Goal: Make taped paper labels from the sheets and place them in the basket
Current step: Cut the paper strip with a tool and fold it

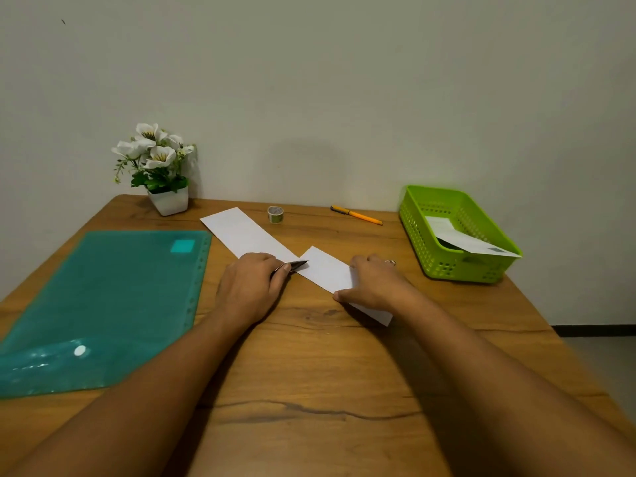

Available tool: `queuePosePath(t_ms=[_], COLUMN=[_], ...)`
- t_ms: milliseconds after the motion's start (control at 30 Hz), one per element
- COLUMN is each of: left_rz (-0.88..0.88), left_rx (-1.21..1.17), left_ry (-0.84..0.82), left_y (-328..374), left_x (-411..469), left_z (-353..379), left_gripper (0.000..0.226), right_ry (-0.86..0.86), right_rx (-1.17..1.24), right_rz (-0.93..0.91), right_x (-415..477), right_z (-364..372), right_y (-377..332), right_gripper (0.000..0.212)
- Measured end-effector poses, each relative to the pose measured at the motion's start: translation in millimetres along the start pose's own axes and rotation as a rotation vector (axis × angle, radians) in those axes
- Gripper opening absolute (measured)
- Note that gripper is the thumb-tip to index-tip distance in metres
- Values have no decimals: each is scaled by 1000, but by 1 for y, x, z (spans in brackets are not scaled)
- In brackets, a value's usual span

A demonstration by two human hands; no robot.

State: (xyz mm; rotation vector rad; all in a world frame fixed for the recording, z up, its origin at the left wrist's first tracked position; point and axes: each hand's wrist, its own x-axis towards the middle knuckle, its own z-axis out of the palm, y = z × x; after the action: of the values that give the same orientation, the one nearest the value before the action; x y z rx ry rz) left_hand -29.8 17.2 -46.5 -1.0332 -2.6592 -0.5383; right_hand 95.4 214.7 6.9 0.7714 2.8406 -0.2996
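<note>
Both forearms reach forward over the wooden table (pixel 309 390). Left hand (pixel 249 287) curls round a dark pointed blade (pixel 296 265), its tip on the white paper strip (pixel 327 270). Right hand (pixel 373 284) lies palm down, pressing that strip flat. Beyond the right hand, the green basket (pixel 447 270) holds one label (pixel 478 242).

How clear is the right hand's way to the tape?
Probably yes: only flat paper lies between the right hand and the tape. But that hand presses the paper down while the left hand holds a blade at it, so it would have to let go first.
</note>
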Motion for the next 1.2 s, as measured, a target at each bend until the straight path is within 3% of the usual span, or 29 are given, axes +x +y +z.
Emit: queuePosePath(t_ms=[233,433,633,867,1033,1200], left_rz=[3,-9,-41,-1,5,2], left_rx=[9,-5,-11,0,16,30], left_ry=[17,6,22,29,33,24], left_y=[-1,3,9,5,3,3], left_x=[-1,0,-2,-1,-1,-1], left_z=[1,-3,-10,-5,-3,-3], left_gripper=[41,33,20,31,36,36], right_ry=[-67,-121,-90,74,60,-10], right_rx=[114,163,199,422,792,991], right_rz=[80,128,123,79,115,105], right_x=[11,13,7,2,-9,-20], right_z=[-3,-6,-9,-1,-4,-7], right_y=[2,0,-5,-1,4,-1], right_gripper=[101,100,83,10,11,9])
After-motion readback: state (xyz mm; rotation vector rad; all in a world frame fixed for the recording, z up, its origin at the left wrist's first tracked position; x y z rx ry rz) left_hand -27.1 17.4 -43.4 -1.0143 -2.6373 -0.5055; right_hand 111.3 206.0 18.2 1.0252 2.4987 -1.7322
